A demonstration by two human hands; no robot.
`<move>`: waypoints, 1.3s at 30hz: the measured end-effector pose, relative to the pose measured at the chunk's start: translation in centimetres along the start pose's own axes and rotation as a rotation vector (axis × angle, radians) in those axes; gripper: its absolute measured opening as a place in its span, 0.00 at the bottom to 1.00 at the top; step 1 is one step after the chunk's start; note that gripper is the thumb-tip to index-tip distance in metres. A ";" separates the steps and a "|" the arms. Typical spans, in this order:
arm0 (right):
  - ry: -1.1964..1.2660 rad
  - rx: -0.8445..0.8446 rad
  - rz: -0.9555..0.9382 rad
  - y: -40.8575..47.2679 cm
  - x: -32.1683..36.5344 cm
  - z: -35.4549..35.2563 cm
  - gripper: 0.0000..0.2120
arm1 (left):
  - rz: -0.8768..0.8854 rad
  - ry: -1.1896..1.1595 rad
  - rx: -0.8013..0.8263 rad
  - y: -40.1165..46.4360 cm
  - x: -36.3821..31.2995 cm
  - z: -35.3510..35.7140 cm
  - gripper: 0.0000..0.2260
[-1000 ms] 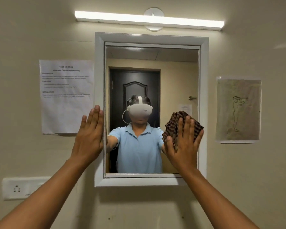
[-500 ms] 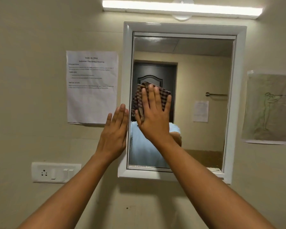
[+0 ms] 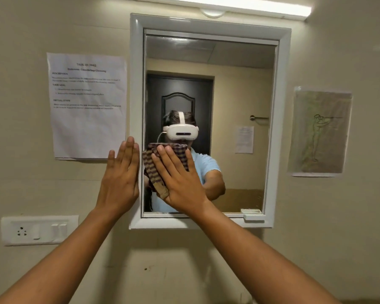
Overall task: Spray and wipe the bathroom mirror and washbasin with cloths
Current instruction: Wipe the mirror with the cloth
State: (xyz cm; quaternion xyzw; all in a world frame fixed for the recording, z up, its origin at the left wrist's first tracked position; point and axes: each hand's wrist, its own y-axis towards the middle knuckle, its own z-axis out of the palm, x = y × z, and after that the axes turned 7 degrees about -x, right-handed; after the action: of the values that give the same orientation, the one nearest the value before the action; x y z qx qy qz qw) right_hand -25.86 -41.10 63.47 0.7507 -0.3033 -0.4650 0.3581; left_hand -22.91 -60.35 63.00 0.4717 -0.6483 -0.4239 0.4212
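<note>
The right hand (image 3: 180, 183) lies flat with its fingers spread and extended, palm pressing a brown checked cloth (image 3: 156, 170) against the glass of the mirror (image 3: 239, 88) in its lower left part. The cloth is bunched under the palm, showing above the fingertips and hanging out past the thumb side toward the left edge of the glass. Just beside it, the left hand (image 3: 120, 181) is also open and flat, fingers together and pointing up, holding nothing; it rests on the left upright of the white mirror frame (image 3: 136, 84), partly over the wall. Both bare forearms reach up from the bottom corners of the head view. In the glass appear the reflection of a person in a light blue shirt wearing a white headset, a dark door behind, and a towel bar on the far wall. A small white latch (image 3: 253, 216) sits on the frame's lower right corner. To the left of the frame a printed sheet (image 3: 88, 106) is stuck to the beige wall (image 3: 338, 216), and below it sits a white switch plate (image 3: 38, 230) with a socket. To the right hangs a drawing (image 3: 320, 132) of a standing figure. A lit tube light (image 3: 239, 5) runs above the mirror. The washbasin is out of view.
</note>
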 end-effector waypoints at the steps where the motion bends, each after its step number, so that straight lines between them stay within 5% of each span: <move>1: -0.013 0.011 -0.011 -0.5 -0.7 -0.2 0.32 | 0.000 0.014 0.004 0.0 -0.1 0.0 0.32; 16: -0.140 -0.033 0.336 -5.5 -11.0 -3.7 0.36 | -0.051 0.046 0.033 -0.9 -1.4 0.2 0.32; 28: -0.018 -0.126 0.754 -11.8 -7.4 -2.8 0.36 | -0.007 0.023 0.056 -2.6 -0.9 0.4 0.30; 39: -0.006 -0.023 0.586 -2.8 1.6 -0.6 0.35 | 0.042 -0.048 0.082 -3.5 0.3 0.3 0.34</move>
State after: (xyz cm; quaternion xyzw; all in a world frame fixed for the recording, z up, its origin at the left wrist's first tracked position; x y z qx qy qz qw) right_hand -24.39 -40.61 60.56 0.6254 -0.5030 -0.3476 0.4849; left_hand -22.39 -61.24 59.65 0.4647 -0.6848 -0.3993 0.3946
